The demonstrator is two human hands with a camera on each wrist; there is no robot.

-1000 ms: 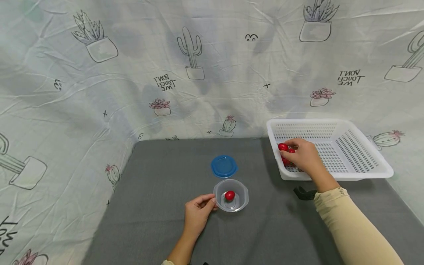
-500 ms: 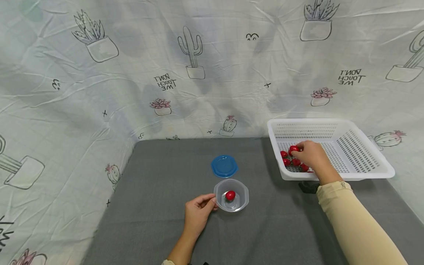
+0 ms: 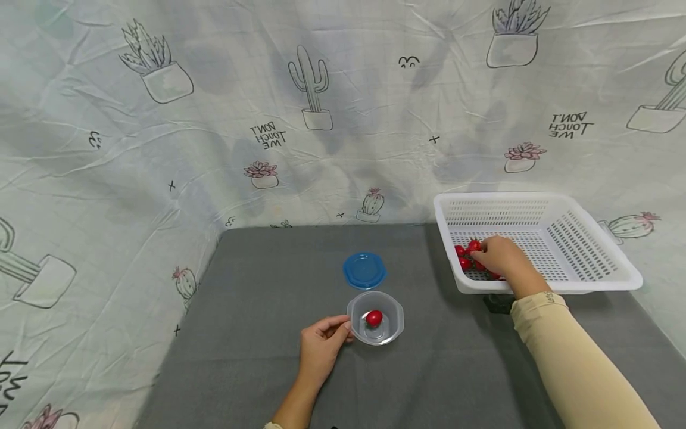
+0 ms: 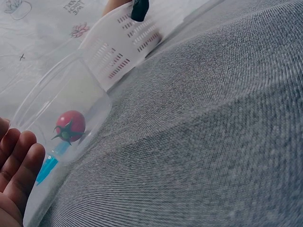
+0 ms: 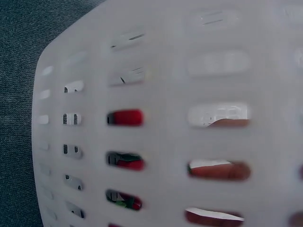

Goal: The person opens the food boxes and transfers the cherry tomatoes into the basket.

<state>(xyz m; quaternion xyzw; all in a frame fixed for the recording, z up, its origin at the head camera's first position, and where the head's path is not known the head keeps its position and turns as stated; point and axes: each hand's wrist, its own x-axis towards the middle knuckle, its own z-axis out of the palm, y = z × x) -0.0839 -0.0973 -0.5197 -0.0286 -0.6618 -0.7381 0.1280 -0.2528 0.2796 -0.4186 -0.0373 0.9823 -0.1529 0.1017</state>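
My left hand [image 3: 321,348] pinches the left rim of a round clear plastic container [image 3: 393,330], thumb and forefinger together at its edge. One red cherry tomato [image 3: 374,318] with a green calyx lies inside; the left wrist view shows the same tomato [image 4: 71,126] through the clear wall. At the right, my right hand [image 3: 504,259] reaches down into a white slotted basket [image 3: 592,262]. Its fingertips are among several cherry tomatoes [image 3: 464,263] in the basket's left end; I cannot tell whether they grip one. The right wrist view looks through the basket wall [image 5: 163,142], which hides most of the hand.
A blue lid [image 3: 364,270] lies flat just behind the container. Grey cloth [image 3: 268,298] covers the table, and a cactus-print curtain [image 3: 343,107] hangs behind it. A dark wrist device [image 3: 498,304] sits under the right wrist, by the basket's front wall.
My right hand moved from the basket's left edge slightly right, then lower among the tomatoes. A tomato at its fingertips half a second ago now shows beside them. The left hand stayed put.
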